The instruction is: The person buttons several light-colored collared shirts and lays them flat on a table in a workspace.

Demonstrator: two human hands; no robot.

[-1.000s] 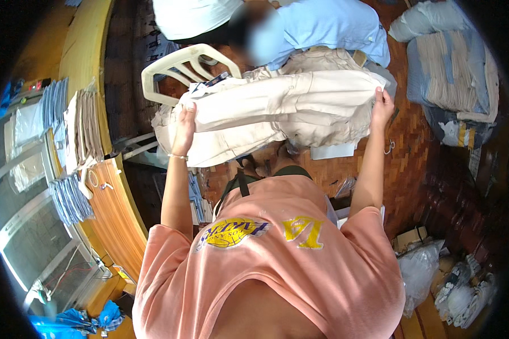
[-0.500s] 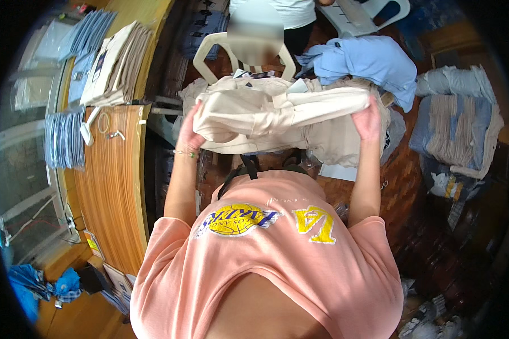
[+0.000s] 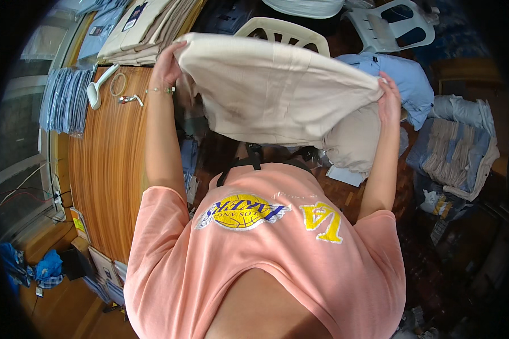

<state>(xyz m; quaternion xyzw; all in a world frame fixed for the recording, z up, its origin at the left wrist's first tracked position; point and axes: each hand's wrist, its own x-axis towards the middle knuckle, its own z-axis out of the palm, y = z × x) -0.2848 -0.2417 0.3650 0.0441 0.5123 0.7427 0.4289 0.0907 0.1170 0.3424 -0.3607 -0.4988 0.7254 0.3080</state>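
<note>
A beige garment (image 3: pixel 266 90) is stretched out in the air before me, its lower edge hanging loose. My left hand (image 3: pixel 168 66) is closed on its upper left corner, above the end of the wooden cabinet. The right end of the cloth is pinched in my right hand (image 3: pixel 388 97), at about the height of the blue clothes. What kind of garment it is, I cannot tell. More beige cloth (image 3: pixel 353 141) lies heaped below its right end, partly hidden by it.
A wood-grain cabinet (image 3: pixel 110 164) stands at my left, with a white handheld tool (image 3: pixel 99 93) and a tape roll (image 3: pixel 119 85) on top. Folded beige clothes (image 3: pixel 144 28) are stacked behind. Light blue clothes (image 3: pixel 415 85), plastic chairs (image 3: pixel 285 28) and a packed bag (image 3: pixel 449 150) lie beyond or right.
Both hands have risen and spread apart. The beige garment, bunched narrow before, now hangs spread open. The view has shifted, and the person across is mostly out of sight.
</note>
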